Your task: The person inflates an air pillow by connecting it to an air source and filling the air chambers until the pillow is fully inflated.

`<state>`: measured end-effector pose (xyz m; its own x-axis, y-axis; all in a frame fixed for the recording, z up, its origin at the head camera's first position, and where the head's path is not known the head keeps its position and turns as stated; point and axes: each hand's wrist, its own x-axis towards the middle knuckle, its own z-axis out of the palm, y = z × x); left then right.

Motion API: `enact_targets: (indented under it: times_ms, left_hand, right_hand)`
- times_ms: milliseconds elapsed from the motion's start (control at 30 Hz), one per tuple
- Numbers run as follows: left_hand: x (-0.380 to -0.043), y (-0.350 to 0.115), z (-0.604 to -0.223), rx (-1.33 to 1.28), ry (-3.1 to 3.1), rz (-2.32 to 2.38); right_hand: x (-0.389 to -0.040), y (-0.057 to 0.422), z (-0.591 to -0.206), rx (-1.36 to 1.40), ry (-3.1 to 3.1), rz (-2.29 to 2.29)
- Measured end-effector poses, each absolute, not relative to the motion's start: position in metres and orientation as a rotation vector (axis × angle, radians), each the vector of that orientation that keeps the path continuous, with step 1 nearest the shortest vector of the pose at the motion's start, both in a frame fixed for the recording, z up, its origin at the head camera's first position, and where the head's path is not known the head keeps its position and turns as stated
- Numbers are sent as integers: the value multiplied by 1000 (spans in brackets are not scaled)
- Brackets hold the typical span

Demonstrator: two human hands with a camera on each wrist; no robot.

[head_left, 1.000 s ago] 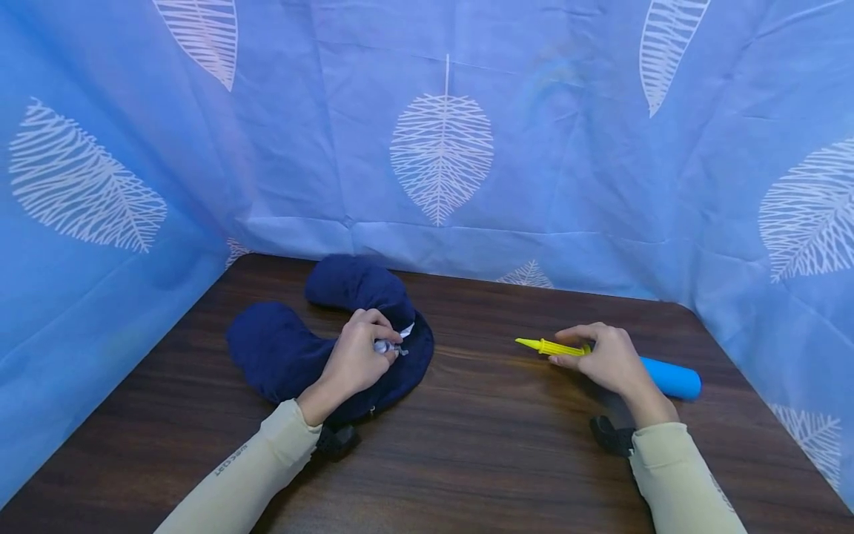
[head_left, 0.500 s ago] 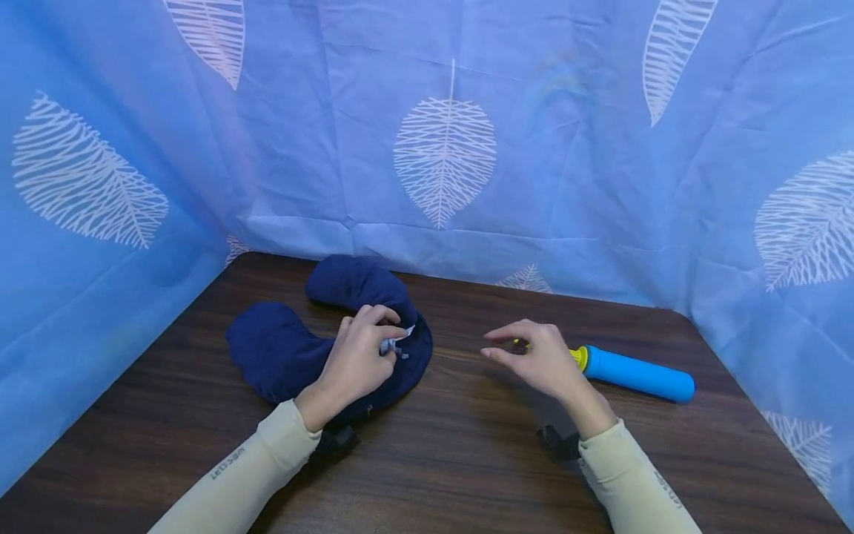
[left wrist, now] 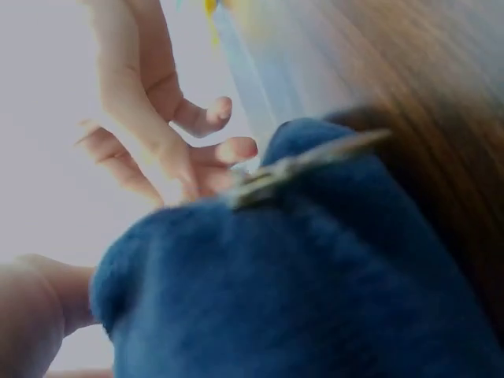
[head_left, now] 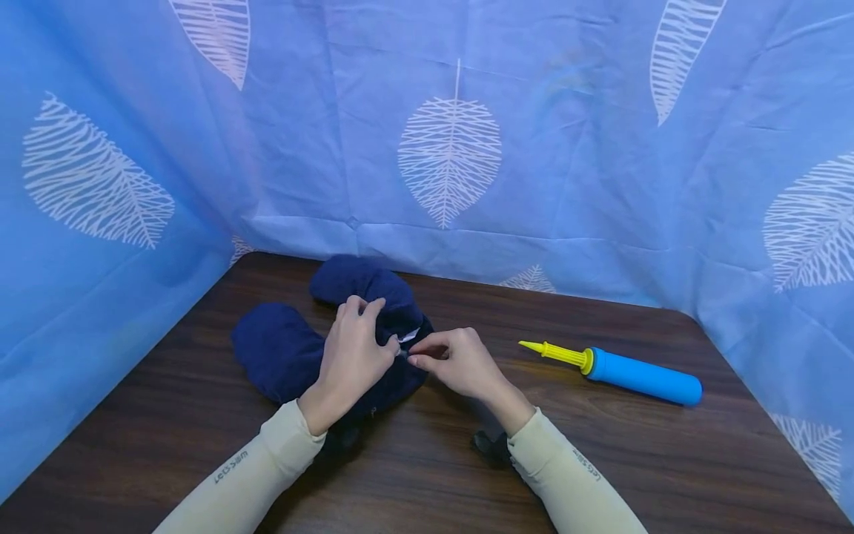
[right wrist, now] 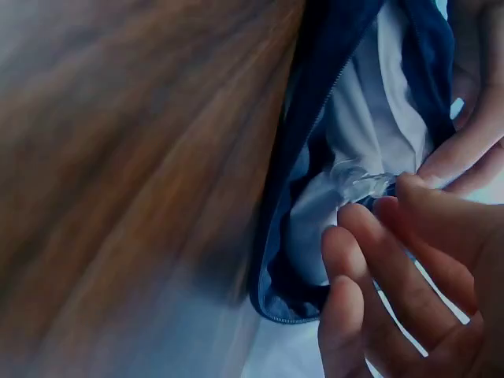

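A navy U-shaped neck pillow lies on the table, its cover unzipped at the curved end. Inside the opening shows a pale inner bladder with a clear air valve. My left hand is over the opening, thumb and a finger pinching at the valve's base. From the right, my right hand pinches the tip of the same valve between thumb and forefinger, the other fingers bent loosely below. In the left wrist view the pillow's cover and its zipper hide part of both hands.
A hand pump with a blue barrel and a yellow nozzle lies on the right of the dark wooden table. Blue curtains with white leaf prints hang behind the table and at both sides.
My right hand has left the pump on the table and moved left to the valve. The left hand has stayed at the pillow opening, its fingers shifting slightly.
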<state>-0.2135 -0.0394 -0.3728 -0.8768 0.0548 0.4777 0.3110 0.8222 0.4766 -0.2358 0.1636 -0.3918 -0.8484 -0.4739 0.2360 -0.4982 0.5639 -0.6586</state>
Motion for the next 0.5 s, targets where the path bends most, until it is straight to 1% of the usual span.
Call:
enact_targets:
  times_ms: [100, 200, 367, 500]
  left_hand:
    - [-213, -40, -372, -258, -2562, -856]
    - [-213, -40, -372, -303, -2555, -844]
    - [-211, -40, -371, -372, -2542, -791]
    - [-208, -38, -370, -445, -2526, -871]
  right_hand:
    - [-238, 159, -393, 819, -2741, 1226]
    - [-240, 155, -395, 796, -2775, 1269]
    - [-241, 153, -397, 855, -2832, 1303]
    - [-241, 151, -401, 872, -2839, 1387]
